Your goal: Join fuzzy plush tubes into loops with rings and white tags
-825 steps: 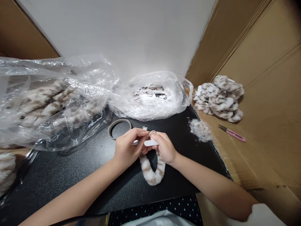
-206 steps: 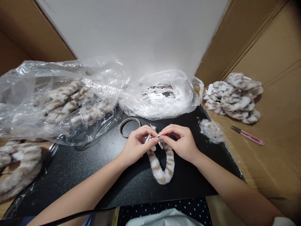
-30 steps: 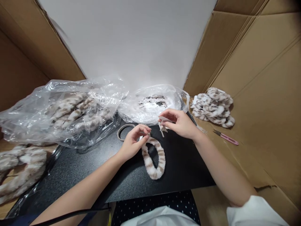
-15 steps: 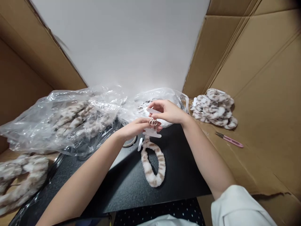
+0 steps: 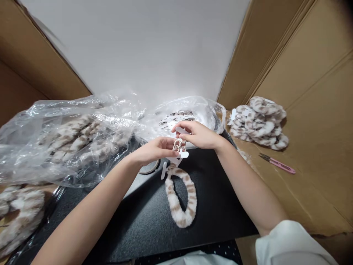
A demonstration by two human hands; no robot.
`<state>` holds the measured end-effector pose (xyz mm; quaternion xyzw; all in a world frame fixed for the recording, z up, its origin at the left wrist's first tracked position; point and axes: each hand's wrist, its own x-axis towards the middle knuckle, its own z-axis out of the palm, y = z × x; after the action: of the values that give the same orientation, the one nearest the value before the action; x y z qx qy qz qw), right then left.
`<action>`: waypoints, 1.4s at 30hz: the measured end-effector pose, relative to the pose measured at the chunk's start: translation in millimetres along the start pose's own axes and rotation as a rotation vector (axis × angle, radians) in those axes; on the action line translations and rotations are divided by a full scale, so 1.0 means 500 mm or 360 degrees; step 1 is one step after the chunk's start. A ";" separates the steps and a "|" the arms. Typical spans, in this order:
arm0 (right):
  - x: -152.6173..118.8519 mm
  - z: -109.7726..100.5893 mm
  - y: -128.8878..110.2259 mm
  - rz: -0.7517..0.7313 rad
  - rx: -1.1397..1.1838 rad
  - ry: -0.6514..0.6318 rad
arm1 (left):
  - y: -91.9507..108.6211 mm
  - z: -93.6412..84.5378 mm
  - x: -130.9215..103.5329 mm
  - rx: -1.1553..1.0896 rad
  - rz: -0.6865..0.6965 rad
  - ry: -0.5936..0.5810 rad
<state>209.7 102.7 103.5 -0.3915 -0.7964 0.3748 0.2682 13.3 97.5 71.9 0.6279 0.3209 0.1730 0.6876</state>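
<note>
Presumably for working room, the fluffy loop (image 5: 173, 198) lies near on the table (image 5: 138, 224) while, beyond it, the left hand (image 5: 153, 150), nearly closed, pinches a ring cluster (image 5: 177, 144) and the right hand (image 5: 201, 134), likewise curled, seems to grip a white tab (image 5: 181, 130).

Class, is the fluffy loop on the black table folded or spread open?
Spread open: the fluffy loop forms an oval, the black table showing through its middle.

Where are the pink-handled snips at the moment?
In the head view, the pink-handled snips lie toward the right on the brown cardboard, just below the pile of fluffy loops in the picture.
</note>
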 end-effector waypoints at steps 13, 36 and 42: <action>-0.012 0.010 -0.013 -0.0046 0.0003 0.0035 | -0.014 -0.013 -0.012 -0.0017 0.0081 0.0186; -0.023 -0.003 -0.023 -0.0043 -0.0093 -0.0084 | 0.010 0.009 -0.019 0.0834 0.0105 0.0336; -0.022 -0.006 -0.017 -0.0080 -0.0078 -0.0121 | 0.009 0.007 -0.019 0.0847 0.0095 0.0273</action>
<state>214.5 91.0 110.8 -0.3633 -0.8246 0.3629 0.2373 9.6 89.5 78.6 0.7787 0.3933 0.1554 0.4634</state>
